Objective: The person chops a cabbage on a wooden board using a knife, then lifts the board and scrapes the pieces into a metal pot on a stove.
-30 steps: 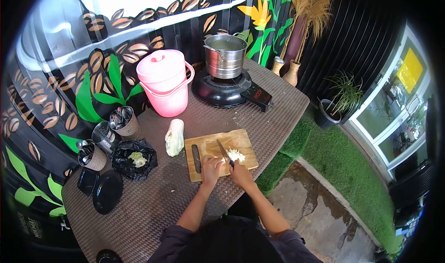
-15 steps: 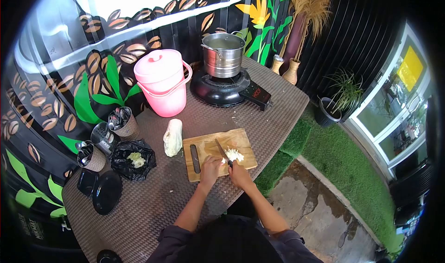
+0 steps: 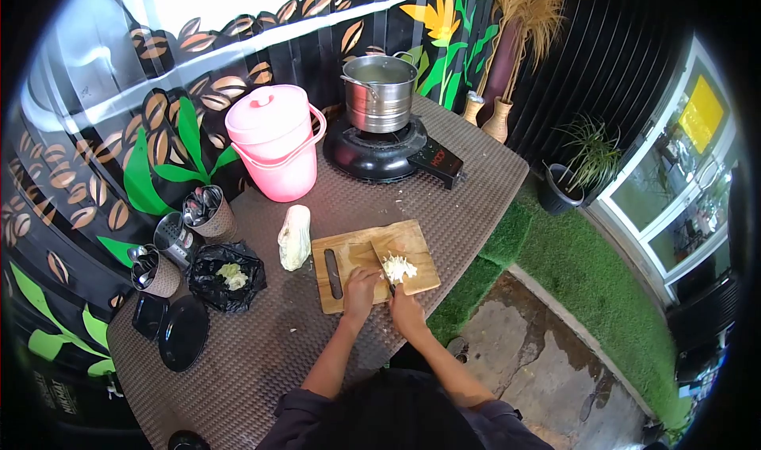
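My right hand (image 3: 407,311) is closed round the handle of a kitchen knife (image 3: 377,253), whose blade points away from me over the wooden cutting board (image 3: 345,248). Just left of the blade, my left hand (image 3: 361,290) has its fingers bent down on the board. At those fingertips a small pale cabbage piece shows, mostly covered by the fingers. A pile of shredded cabbage (image 3: 399,268) lies on the board to the right of the knife. Left of the board, a pale napa cabbage (image 3: 295,240) rests on the table.
Behind are a lidded pink bucket (image 3: 277,160) and a steel pot (image 3: 379,105) on a black portable stove (image 3: 372,153). To the left stand cutlery holders (image 3: 214,216), a black plastic bag (image 3: 226,295) with cabbage scraps and a black plate (image 3: 184,335). The table (image 3: 269,371) ends close to the board's right.
My right hand has drawn slightly back toward me with the knife. The shredded pile shows more openly beside the blade. My left hand stays nearly in place.
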Tool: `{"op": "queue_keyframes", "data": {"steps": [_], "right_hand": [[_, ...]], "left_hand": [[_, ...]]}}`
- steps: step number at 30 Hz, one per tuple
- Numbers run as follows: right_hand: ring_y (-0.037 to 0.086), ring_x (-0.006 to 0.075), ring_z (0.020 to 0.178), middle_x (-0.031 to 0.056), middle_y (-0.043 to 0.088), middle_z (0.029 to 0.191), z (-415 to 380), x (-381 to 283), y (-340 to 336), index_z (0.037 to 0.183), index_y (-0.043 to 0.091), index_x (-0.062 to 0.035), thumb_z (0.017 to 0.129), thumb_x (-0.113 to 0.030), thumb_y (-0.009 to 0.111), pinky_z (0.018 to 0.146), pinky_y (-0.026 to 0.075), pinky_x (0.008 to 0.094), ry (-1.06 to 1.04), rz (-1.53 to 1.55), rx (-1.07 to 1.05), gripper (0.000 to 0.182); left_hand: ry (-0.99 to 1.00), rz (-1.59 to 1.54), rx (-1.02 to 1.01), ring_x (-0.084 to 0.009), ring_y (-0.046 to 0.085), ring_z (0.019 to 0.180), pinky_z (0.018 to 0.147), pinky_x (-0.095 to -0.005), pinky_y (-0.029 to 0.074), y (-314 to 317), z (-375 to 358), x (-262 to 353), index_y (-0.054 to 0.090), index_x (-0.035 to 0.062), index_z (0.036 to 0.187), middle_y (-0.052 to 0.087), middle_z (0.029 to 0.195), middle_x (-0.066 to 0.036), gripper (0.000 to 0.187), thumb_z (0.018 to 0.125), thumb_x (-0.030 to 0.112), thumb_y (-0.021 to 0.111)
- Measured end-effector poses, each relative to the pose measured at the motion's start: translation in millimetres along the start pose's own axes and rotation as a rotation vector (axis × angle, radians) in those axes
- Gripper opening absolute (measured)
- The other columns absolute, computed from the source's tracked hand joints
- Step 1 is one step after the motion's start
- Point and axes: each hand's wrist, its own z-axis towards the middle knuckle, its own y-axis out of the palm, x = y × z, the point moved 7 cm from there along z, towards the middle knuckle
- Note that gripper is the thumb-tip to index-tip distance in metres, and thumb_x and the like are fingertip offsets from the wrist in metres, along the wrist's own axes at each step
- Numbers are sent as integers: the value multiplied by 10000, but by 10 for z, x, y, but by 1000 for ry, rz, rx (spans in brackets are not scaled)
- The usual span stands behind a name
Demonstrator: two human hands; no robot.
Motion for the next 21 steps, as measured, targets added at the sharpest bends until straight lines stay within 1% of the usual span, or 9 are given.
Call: {"op": "queue_keyframes", "data": {"steps": [1,3,6,8,10,13,15,18,21], "right_hand": [[604,491,820,312,612,878,31,11,26,1068,437,-3,929,-249,475,726,475,571,25,1,-39,285],[604,491,823,310,612,882,120,49,61,1070,438,-4,930,-254,472,727,475,571,51,0,-81,288],[604,492,827,309,618,878,249,70,16,1076,439,-4,926,-255,479,733,475,573,-1,-3,-86,295],[610,486,832,309,621,871,244,44,-30,1078,440,-4,920,-254,490,739,478,572,-40,-18,-101,299],[613,481,834,307,622,872,122,-20,-31,1080,439,-5,918,-254,494,740,480,571,-19,-36,-88,301],[618,472,838,303,624,872,67,-26,117,1086,435,-5,916,-253,499,740,483,568,32,-49,-56,307],[618,469,849,296,628,876,129,7,167,1099,426,-3,914,-251,502,744,485,563,62,-40,-69,318],[616,471,863,293,629,875,243,5,80,1093,429,2,919,-254,492,755,486,558,37,-52,-95,316],[614,472,868,293,629,882,192,1,-22,1086,432,3,927,-258,476,758,485,554,17,-44,-127,309]], "left_hand": [[-3,1,2,-299,594,952,881,-364,461,-6,1,8,703,-6,929,681,972,-126,189,763,-15,611],[23,31,37,-267,622,936,948,-377,441,-32,0,42,713,1,884,690,923,-127,164,776,32,593],[21,67,16,-265,625,942,984,-405,419,-27,11,55,714,4,876,691,929,-124,160,782,42,590],[28,78,19,-265,626,942,987,-409,419,-31,8,57,714,5,873,692,929,-123,157,783,45,592],[34,91,23,-266,626,942,990,-413,418,-32,-3,40,714,5,870,692,928,-121,155,783,49,593],[16,54,34,-271,624,933,956,-400,437,-26,-13,15,710,-3,863,693,921,-120,149,770,38,600],[-1,-7,34,-292,598,951,869,-367,466,-37,-22,7,708,0,922,682,943,-130,168,785,-5,610],[-36,-26,18,-287,598,955,848,-359,475,-42,-21,27,701,-11,925,681,942,-139,159,793,9,616],[-25,-7,-2,-291,607,945,826,-357,484,-35,-16,11,697,-19,923,681,941,-141,153,796,21,623]]}}
